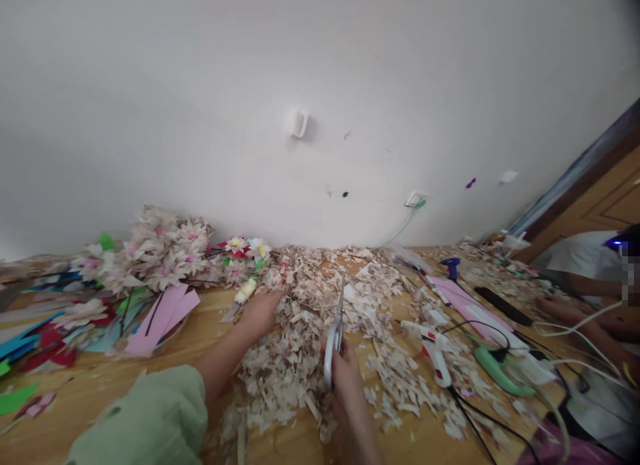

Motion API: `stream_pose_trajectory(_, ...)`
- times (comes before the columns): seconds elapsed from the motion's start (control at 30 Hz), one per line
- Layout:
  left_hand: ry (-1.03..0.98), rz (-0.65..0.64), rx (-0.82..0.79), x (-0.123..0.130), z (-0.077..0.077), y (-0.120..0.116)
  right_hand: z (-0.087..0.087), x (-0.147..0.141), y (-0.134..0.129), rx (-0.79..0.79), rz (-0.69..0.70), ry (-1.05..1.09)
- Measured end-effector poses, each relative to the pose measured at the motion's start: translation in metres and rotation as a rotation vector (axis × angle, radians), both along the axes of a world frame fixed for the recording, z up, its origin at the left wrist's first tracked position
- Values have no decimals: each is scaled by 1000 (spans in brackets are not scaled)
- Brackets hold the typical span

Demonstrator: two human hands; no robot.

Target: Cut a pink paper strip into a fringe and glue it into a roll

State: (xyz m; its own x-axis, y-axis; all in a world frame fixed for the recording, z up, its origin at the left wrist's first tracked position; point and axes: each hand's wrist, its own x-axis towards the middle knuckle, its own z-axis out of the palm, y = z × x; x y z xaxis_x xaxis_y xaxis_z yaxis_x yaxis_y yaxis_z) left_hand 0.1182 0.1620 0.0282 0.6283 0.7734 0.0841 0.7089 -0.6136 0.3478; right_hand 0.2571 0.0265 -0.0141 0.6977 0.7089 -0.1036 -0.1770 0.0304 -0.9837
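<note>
My left hand point(263, 310) reaches over a heap of pale, petal-like scraps point(285, 358), with its fingers stretched toward the pieces and partly blurred. Nothing shows in its grasp. A pair of metal scissors point(335, 338) is in my right hand point(347, 371), which is closed round the handles, and the blades point away toward the wall. Just left of my left hand lies a utility knife-like tool with a pale yellow part point(244, 291). Beyond it are small white and yellow flowers point(247, 247) with red and green pieces.
Handmade pale flowers point(167, 251) and pink sheets point(163, 315) lie at left. On the right are a white glue gun point(434, 355), a blue glue gun point(451, 266), a green object point(500, 370) and loose cables. A co-worker point(580, 265) sits at far right. The wall point(225, 118) bounds the table behind.
</note>
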Motion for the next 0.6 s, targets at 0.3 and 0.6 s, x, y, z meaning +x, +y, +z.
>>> stream_pose_trajectory(0.3,4,-40,33,-5,3,-3,8,-8,-2,-40,-4,25)
stream_pose_trajectory(0.6,-97,3,-1,-9,1,-5,14,-14,-3,-64,9,51)
